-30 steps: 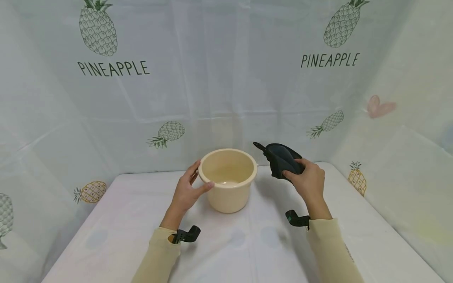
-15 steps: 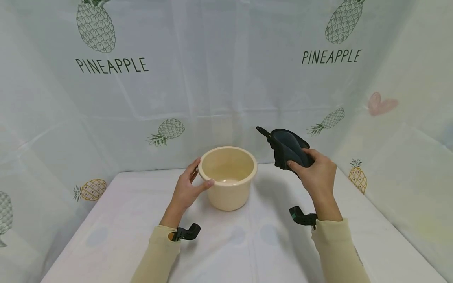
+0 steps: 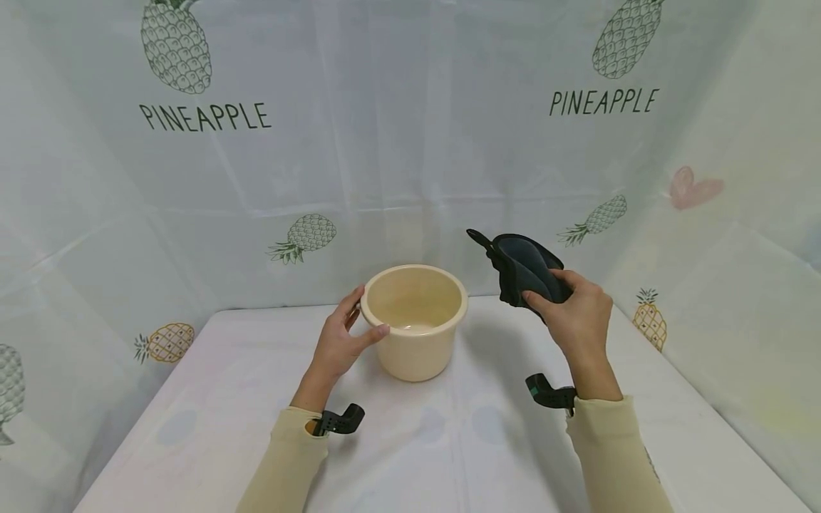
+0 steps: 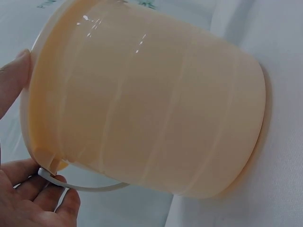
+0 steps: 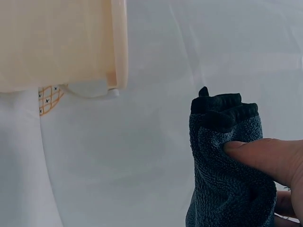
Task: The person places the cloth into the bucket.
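A cream plastic bucket (image 3: 417, 349) stands upright on the table, its mouth facing up. My left hand (image 3: 336, 342) holds its rim from the left, with the thumb on the near side. In the left wrist view, the fingers (image 4: 49, 194) lie by the joint of the bucket's thin white handle (image 4: 102, 188). To the right of the bucket and higher, my right hand (image 3: 577, 313) pinches a folded dark blue-grey cloth (image 3: 529, 263) with black edging and a loop at its tip. The right wrist view shows the cloth's terry pile under the thumb (image 5: 255, 153).
White cloth covers the table (image 3: 244, 399). Behind it and at both sides hangs a pale curtain (image 3: 410, 142) printed with pineapples. Each wrist wears a small black camera mount, the left one (image 3: 340, 420) low over the table and the right one (image 3: 551, 392) higher.
My right hand has lifted the cloth up and to the right, away from the bucket, then stayed almost still. The left hand and the bucket keep their places.
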`<control>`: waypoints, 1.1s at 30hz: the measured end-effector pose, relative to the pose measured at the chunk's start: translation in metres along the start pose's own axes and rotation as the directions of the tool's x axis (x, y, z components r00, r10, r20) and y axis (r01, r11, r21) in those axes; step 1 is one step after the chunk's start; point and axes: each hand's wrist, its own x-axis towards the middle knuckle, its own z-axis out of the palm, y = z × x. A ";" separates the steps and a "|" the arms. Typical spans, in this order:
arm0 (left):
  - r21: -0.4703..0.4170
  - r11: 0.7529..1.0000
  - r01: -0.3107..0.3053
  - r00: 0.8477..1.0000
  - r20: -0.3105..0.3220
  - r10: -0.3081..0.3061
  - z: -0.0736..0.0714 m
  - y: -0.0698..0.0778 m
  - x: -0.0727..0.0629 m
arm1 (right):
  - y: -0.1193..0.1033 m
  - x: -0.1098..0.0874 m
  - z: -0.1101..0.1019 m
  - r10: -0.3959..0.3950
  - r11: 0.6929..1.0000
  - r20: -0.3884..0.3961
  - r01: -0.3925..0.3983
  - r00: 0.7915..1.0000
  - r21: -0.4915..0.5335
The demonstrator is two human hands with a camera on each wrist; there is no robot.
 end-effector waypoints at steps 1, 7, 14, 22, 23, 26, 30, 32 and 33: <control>-0.001 1.000 -0.001 1.000 -0.001 0.001 0.000 0.000 0.000 | 0.000 0.000 0.000 -0.001 1.000 0.001 0.001 1.000 0.000; -0.001 1.000 -0.002 1.000 -0.004 0.002 0.000 -0.002 0.000 | -0.001 -0.001 0.003 -0.010 1.000 -0.012 0.010 1.000 0.007; 0.000 1.000 0.016 1.000 -0.005 -0.016 0.000 0.001 -0.001 | -0.005 -0.004 0.011 -0.020 1.000 -0.010 0.020 1.000 0.008; -0.006 1.000 0.016 1.000 0.004 -0.016 0.001 0.003 0.000 | -0.009 -0.006 0.018 -0.034 0.999 -0.015 0.034 0.999 0.020; -0.007 1.000 0.014 1.000 0.004 -0.014 0.000 0.003 0.000 | -0.009 -0.007 0.019 -0.037 0.999 -0.016 0.037 0.999 0.022; -0.008 1.000 0.010 1.000 0.004 -0.010 0.000 0.003 0.000 | -0.010 -0.008 0.021 -0.046 0.999 -0.014 0.046 0.999 0.027; -0.011 1.000 0.013 1.000 -0.002 -0.013 0.000 0.004 -0.001 | -0.012 -0.009 0.024 -0.062 0.997 -0.013 0.063 0.998 0.041; -0.013 1.000 0.011 1.000 -0.001 -0.011 0.000 0.003 0.000 | -0.013 -0.010 0.026 -0.076 0.996 -0.013 0.077 0.997 0.052; -0.013 1.000 0.010 1.000 0.000 -0.010 0.000 0.003 0.000 | -0.013 -0.011 0.027 -0.084 0.995 -0.015 0.085 0.996 0.061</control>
